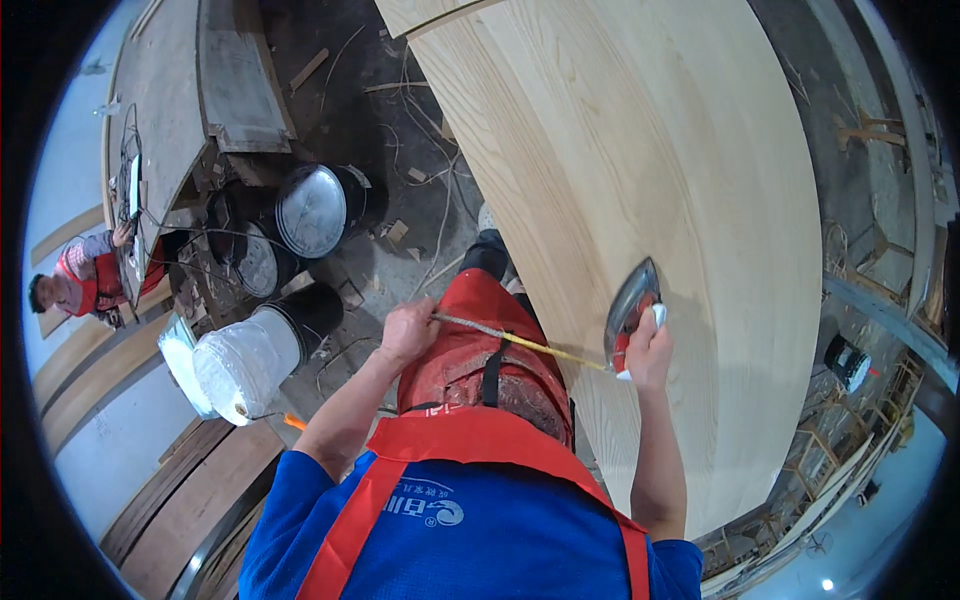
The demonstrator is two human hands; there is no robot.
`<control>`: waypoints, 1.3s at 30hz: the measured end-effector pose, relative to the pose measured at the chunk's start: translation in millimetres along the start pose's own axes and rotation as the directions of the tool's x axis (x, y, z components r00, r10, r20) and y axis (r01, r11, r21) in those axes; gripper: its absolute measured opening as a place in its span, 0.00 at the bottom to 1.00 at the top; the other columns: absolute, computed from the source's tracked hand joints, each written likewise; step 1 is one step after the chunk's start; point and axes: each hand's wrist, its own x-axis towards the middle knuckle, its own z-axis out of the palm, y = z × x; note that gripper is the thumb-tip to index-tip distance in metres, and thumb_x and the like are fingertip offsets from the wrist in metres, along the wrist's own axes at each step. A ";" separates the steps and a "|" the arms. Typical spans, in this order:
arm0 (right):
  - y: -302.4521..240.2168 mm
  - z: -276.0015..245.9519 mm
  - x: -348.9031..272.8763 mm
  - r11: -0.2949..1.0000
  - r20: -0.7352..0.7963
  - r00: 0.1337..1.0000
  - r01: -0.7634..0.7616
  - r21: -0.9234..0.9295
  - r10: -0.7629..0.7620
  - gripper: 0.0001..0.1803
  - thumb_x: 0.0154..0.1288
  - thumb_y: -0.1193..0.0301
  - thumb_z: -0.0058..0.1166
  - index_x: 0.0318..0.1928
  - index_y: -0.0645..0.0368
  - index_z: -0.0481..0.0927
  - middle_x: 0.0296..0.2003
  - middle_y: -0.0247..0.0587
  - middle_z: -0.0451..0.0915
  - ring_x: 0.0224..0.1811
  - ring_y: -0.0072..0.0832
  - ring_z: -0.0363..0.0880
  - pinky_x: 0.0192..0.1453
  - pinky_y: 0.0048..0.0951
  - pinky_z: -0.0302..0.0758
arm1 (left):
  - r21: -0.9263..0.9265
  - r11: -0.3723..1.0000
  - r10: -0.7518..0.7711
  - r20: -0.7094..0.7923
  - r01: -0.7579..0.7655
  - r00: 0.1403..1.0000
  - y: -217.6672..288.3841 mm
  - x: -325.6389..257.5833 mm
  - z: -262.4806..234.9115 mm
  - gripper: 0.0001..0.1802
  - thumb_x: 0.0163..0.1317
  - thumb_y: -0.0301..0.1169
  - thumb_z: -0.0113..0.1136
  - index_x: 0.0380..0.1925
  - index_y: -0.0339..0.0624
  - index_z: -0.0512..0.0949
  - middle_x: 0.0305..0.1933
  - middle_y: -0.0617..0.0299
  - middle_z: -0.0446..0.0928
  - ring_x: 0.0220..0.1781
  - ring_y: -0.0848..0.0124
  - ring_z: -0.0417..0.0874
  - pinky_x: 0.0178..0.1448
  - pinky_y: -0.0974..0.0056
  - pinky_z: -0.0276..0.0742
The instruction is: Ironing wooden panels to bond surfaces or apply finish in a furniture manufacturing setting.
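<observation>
White lettering (415,507) marks the blue shirt (450,560); right hand (648,355) grips an iron (630,295), underside hidden, near the tabletop (730,200)'s left edge; left hand (408,330) holds its cord (480,327).

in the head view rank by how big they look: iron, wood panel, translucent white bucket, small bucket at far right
1. wood panel
2. translucent white bucket
3. iron
4. small bucket, which sits farther off

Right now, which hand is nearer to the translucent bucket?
Left. The left hand, holding the cord, is right of the translucent bucket; the right hand is farther right, gripping the iron.
</observation>
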 end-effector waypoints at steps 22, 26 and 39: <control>-320.0 221.7 170.4 0.831 0.321 0.806 0.549 -0.090 -0.498 0.34 0.83 0.48 0.49 0.37 0.70 0.88 0.35 0.71 0.87 0.44 0.66 0.89 0.52 0.59 0.84 | -0.576 0.784 0.218 -0.095 -0.232 0.971 63.1 -14.5 -48.5 0.18 0.72 0.47 0.68 0.41 0.43 0.83 0.34 0.53 0.85 0.38 0.47 0.87 0.46 0.48 0.81; -323.5 219.2 161.7 0.786 0.352 0.767 0.606 -0.121 -0.537 0.35 0.83 0.48 0.48 0.36 0.71 0.89 0.36 0.71 0.87 0.45 0.65 0.89 0.53 0.58 0.84 | -0.584 0.750 0.262 -0.166 -0.309 0.951 79.3 -54.9 -27.1 0.27 0.70 0.57 0.67 0.41 0.41 0.83 0.27 0.57 0.76 0.32 0.51 0.81 0.40 0.50 0.76; 49.6 4.4 -93.2 0.981 0.050 0.980 0.193 -0.001 -0.193 0.27 0.84 0.51 0.52 0.46 0.66 0.85 0.30 0.68 0.85 0.39 0.65 0.88 0.39 0.56 0.82 | -0.642 0.630 0.555 -0.022 -0.437 0.832 186.4 -111.0 33.2 0.34 0.68 0.65 0.67 0.45 0.42 0.84 0.20 0.61 0.70 0.24 0.57 0.78 0.32 0.52 0.69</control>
